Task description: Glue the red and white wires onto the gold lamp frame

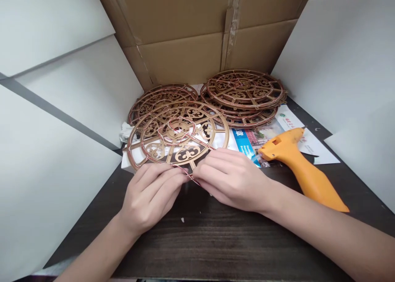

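Observation:
A round, gold-brown openwork disc (189,153) with scroll patterns lies tilted in front of me, its near edge at my fingers. Thin red-and-white wire (197,140) loops around its hub and follows its rings. My left hand (152,193) is closed at the near rim, with the wire pinched at its fingertips. Right beside it, my right hand (233,179) is closed in a pinch on the wire by the same rim. Short lengths of wire cross between the two hands. The fingers hide part of the rim.
An orange glue gun (296,162) lies to the right on printed brochures (247,144). Behind are stacked similar discs (247,88), with more discs (163,93) at left. Crumpled white tissue (126,132) sits at left. Cardboard (182,60) and white panels (345,60) enclose the dark tabletop (216,245).

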`<action>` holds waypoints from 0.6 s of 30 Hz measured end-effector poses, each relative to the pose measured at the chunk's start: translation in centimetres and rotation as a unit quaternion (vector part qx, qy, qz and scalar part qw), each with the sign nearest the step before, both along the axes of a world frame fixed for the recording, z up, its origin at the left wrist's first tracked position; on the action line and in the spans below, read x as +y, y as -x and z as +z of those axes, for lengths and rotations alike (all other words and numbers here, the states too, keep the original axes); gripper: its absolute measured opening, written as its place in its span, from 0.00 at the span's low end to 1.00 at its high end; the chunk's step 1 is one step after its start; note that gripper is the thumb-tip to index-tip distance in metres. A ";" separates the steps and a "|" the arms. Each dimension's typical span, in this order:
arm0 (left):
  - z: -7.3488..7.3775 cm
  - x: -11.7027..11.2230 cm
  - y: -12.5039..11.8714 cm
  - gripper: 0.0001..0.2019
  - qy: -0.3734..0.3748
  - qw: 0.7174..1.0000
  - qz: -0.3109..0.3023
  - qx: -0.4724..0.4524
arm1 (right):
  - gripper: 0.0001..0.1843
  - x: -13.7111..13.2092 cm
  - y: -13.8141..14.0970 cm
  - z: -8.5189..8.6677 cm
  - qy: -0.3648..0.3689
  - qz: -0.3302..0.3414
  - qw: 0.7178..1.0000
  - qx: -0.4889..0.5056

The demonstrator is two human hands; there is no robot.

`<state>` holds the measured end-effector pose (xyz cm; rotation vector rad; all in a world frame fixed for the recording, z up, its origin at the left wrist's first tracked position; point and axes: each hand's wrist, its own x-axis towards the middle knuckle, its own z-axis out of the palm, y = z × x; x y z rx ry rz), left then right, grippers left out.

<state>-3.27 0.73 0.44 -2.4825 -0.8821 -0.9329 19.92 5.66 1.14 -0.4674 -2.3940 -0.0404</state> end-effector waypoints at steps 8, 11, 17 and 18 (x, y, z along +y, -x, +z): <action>-0.1 -0.2 0.1 0.17 -0.012 1.000 -0.002 0.000 | 0.10 0.1 -0.3 -0.1 0.032 0.031 0.999 0.026; -0.1 -0.2 0.2 0.16 -0.010 1.000 -0.004 0.000 | 0.08 0.1 -0.4 -0.2 0.043 0.033 0.998 0.022; -0.1 0.1 0.1 0.16 -0.009 1.000 -0.009 0.002 | 0.11 0.1 -0.4 -0.3 0.057 0.031 0.998 -0.003; -0.1 0.1 0.0 0.16 -0.005 1.000 -0.011 -0.002 | 0.11 0.1 -0.3 -0.3 0.074 0.031 0.997 -0.003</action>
